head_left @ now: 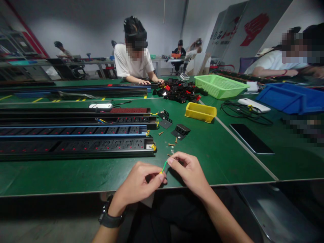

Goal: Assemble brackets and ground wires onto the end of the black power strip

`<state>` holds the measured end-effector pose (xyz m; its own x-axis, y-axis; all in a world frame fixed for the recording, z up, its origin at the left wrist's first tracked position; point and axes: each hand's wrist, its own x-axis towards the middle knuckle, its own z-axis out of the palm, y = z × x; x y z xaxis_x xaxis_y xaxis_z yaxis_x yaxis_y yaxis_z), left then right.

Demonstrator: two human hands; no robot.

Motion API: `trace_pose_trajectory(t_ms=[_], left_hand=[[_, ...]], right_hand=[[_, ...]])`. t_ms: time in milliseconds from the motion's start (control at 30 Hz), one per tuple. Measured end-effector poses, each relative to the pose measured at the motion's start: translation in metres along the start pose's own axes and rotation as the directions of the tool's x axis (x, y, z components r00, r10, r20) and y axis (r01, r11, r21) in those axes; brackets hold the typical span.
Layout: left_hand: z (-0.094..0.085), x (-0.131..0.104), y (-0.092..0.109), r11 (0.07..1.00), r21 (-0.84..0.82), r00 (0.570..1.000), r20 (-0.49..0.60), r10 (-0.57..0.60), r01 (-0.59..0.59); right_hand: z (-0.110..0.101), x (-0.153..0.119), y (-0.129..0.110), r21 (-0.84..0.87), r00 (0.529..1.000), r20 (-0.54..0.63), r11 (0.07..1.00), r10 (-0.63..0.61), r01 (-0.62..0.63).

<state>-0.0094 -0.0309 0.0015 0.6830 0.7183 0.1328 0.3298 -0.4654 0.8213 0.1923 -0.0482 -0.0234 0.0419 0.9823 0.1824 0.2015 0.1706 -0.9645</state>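
A short green and yellow wire (pixel 164 166) is stretched between my two hands, just above the table's front edge. My left hand (pixel 141 180) pinches its lower end between thumb and fingers. The upper end is pinched by my right hand (pixel 188 168). Beyond my hands, small screws (pixel 171 144) lie on the green table (pixel 207 158), close to a black end piece (pixel 181 131). To the left are long power strips with black sockets (pixel 101 145), yellow-green wire ends showing at their right ends.
A yellow bin (pixel 200 112), a green basket (pixel 220 86) and a blue bin (pixel 291 98) stand farther back. A black phone (pixel 251 138) lies at right. Behind a pile of black parts (pixel 178 91), a person works across the table; another sits at right.
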Motion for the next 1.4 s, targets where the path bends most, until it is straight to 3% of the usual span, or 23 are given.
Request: trace_pose_trajectory(t_ms=[133, 233, 400, 533, 667, 867, 1133, 1233, 1400], left_hand=[[0.0, 0.0, 0.0, 0.998, -0.035, 0.998, -0.036, -0.05, 0.049], [-0.001, 0.0, 0.001, 0.984, -0.155, 0.993, -0.061, -0.102, 0.091], [0.001, 0.0, -0.001, 0.953, -0.277, 0.988, -0.056, -0.146, 0.125], [0.001, 0.0, -0.004, 0.946, -0.285, 0.979, -0.082, -0.185, 0.155], [0.0, 0.0, -0.003, 0.951, -0.28, 0.978, -0.116, -0.172, 0.134], [-0.002, 0.001, 0.005, 0.98, -0.191, 0.992, -0.097, -0.084, 0.064], [-0.002, 0.001, 0.006, 0.992, -0.118, 0.995, -0.087, -0.044, 0.034], [-0.001, 0.001, 0.003, 0.985, -0.151, 0.99, -0.1, -0.098, 0.082], [-0.001, 0.001, 0.001, 0.95, -0.29, 0.987, -0.076, -0.144, 0.117]], right_hand=[[0.003, 0.0, 0.002, -0.004, 0.999, -0.021, 1.0, -0.029, 0.029], [0.004, -0.005, 0.001, -0.052, 0.984, -0.059, 0.985, -0.166, 0.163], [0.008, -0.012, -0.002, -0.203, 0.887, -0.123, 0.886, -0.445, 0.416], [0.01, -0.014, -0.004, -0.233, 0.841, -0.108, 0.836, -0.53, 0.497], [0.008, -0.015, -0.004, -0.191, 0.88, -0.07, 0.872, -0.47, 0.45], [0.003, -0.014, -0.004, -0.107, 0.972, -0.058, 0.97, -0.228, 0.221], [0.002, -0.008, -0.004, 0.025, 1.0, 0.007, 0.999, -0.025, 0.025], [0.006, -0.01, -0.004, -0.026, 0.996, -0.05, 0.997, -0.067, 0.066], [0.008, -0.015, -0.002, -0.138, 0.961, -0.107, 0.961, -0.255, 0.24]])
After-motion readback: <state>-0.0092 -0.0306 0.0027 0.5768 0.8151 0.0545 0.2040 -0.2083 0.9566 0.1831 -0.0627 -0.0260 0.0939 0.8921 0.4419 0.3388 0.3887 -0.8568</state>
